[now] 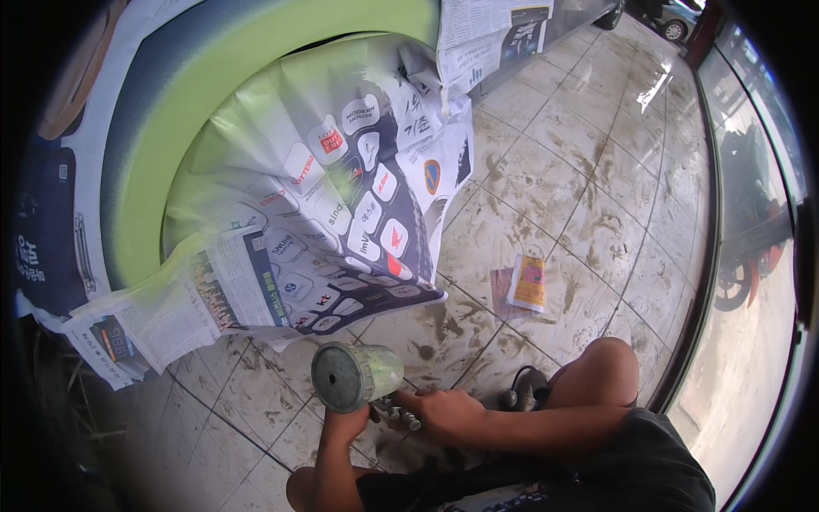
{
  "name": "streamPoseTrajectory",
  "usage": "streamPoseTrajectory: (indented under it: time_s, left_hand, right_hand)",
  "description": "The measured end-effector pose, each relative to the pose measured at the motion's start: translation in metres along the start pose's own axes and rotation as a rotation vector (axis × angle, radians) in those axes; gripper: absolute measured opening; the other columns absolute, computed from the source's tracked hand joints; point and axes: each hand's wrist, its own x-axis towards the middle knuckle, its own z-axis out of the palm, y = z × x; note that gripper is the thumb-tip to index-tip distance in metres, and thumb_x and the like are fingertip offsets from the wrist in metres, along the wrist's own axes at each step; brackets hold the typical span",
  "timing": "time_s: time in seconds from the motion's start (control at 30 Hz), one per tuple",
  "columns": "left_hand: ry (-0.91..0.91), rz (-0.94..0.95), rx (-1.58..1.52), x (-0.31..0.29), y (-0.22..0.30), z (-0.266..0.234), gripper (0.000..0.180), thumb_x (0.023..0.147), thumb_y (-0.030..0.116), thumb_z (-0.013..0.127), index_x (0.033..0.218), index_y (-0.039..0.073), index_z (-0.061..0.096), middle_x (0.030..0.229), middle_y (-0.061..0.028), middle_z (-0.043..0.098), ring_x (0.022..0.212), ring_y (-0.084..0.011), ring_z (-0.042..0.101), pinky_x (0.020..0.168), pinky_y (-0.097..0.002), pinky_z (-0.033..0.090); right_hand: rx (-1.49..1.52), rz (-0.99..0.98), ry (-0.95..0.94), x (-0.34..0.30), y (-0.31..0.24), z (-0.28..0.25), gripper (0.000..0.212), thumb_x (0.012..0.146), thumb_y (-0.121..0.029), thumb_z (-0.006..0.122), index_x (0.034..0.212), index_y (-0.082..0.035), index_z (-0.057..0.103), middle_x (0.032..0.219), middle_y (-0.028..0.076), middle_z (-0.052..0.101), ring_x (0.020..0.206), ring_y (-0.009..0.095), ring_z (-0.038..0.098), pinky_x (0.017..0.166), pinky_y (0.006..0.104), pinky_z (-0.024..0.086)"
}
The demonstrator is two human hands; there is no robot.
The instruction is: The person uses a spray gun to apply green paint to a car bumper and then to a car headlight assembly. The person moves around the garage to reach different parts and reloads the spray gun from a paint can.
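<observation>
A paint spray gun (382,375) with a round, paint-stained cup is held low in front of me, its lid facing up toward the camera. My left hand (345,425) is closed round it from below, partly hidden by the cup. At the gun's metal knobs (406,416), my right hand (444,416) has its fingers closed against the body; the fingertips are partly hidden. Beyond the gun is a car's wheel-arch panel (141,171), coated yellow-green over a darker band. Masking newspaper (281,196) covers the wheel opening, with yellow-green overspray along its upper part.
Dirty white floor tiles (589,162) stretch to the right. Two small printed sheets (529,283) lie there. My bent knee (601,367) and shoe (533,388) are near the right hand. A glass front (734,213) runs along the right; a parked car (674,26) is outside.
</observation>
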Motion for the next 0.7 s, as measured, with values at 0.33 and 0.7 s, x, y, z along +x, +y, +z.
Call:
streamPoseTrajectory:
  time_s: [0.33,0.7]
  left_hand:
    - [0.005,-0.233,-0.287,-0.003,0.05,-0.002,0.03,0.096,0.008,0.058,0.125,0.002,0.062,0.095,-0.0097,0.07,0.059,-0.0183,0.063,0.047,-0.0325,0.046]
    - [-0.002,-0.191,-0.275,-0.002,0.055,-0.001,0.033,0.093,0.005,0.06,0.127,0.001,0.062,0.103,-0.0122,0.071,0.074,-0.0226,0.068,0.058,-0.0363,0.052]
  right_hand:
    - [-0.015,0.024,0.001,-0.001,0.003,0.001,0.063,0.1,-0.054,0.051,0.15,-0.018,0.041,0.091,0.022,0.071,0.08,0.043,0.071,0.069,0.0542,0.057]
    - [-0.014,-0.021,0.022,-0.002,0.008,0.008,0.064,0.096,-0.043,0.059,0.151,-0.017,0.039,0.096,0.021,0.072,0.083,0.042,0.072,0.072,0.053,0.058]
